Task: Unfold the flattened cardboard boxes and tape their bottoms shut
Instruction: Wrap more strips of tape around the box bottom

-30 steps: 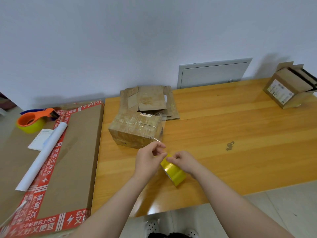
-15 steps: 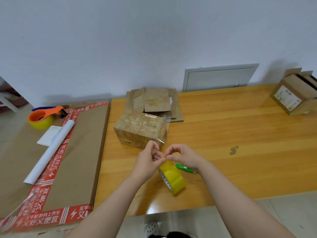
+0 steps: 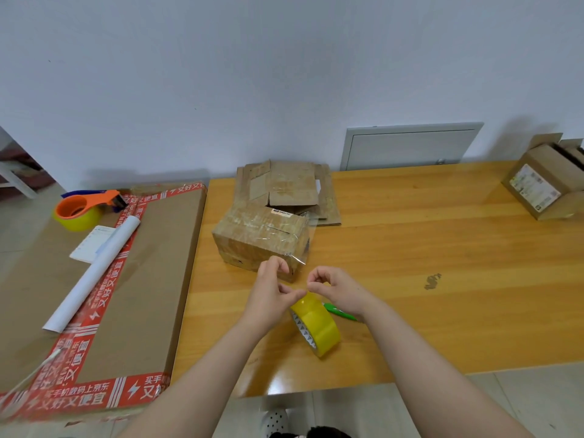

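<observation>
Cardboard box [image 3: 260, 240] stands on the surface [image 3: 442, 235], in front of the flattened boxes [image 3: 284, 188], with a clear tape strip [image 3: 300, 252] off its right edge. Nearer, the left hand [image 3: 271, 295] and right hand [image 3: 336, 289] curl, fingertips meeting over the yellow tape roll [image 3: 317, 325]; I cannot tell what they pinch.

My right hand [image 3: 341, 289] hides one end of the green pen [image 3: 340, 312]. The picture's right edge cuts off the far box [image 3: 537, 165]; its label [image 3: 534, 186] is too small to read. I can't tell whether my left hand [image 3: 271, 298] or the right pinches anything.
</observation>
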